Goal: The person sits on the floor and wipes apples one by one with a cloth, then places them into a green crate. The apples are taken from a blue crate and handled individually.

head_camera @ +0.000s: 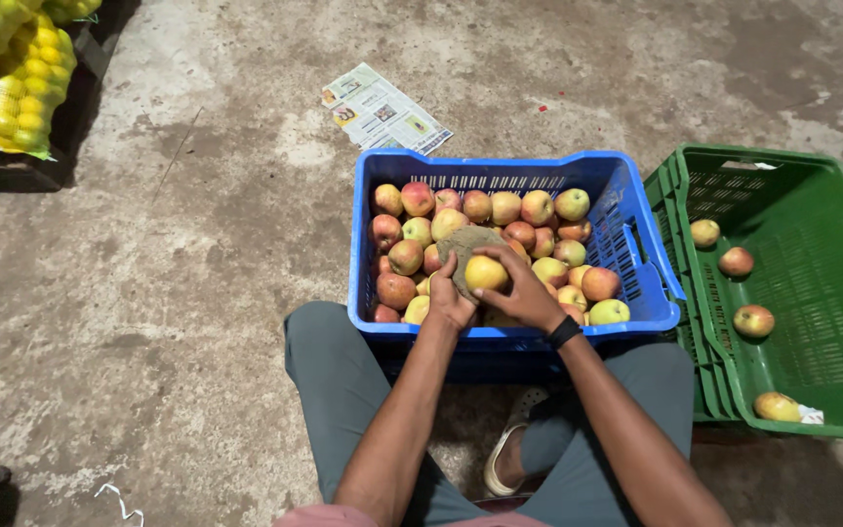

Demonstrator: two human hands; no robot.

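Fingers (509, 273) of the right hand (527, 293) clamp a smooth yellow apple (486, 272); the left hand (449, 298) grips a coarse brown cloth (465, 242) above the blue slatted plastic crate (626, 244).

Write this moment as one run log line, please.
left hand: holds cloth | right hand: holds apple | over blue crate | green crate: four apples

Both forearms reach forward and converge, bare to the elbow. The left hand (449, 296) is curled, its fingers (450, 265) folded upward and thumb inward, closed in a grip. The right hand (526, 293) sits just beside it, palm down, its fingers (496, 256) arched and closed, a dark band behind them on the wrist.
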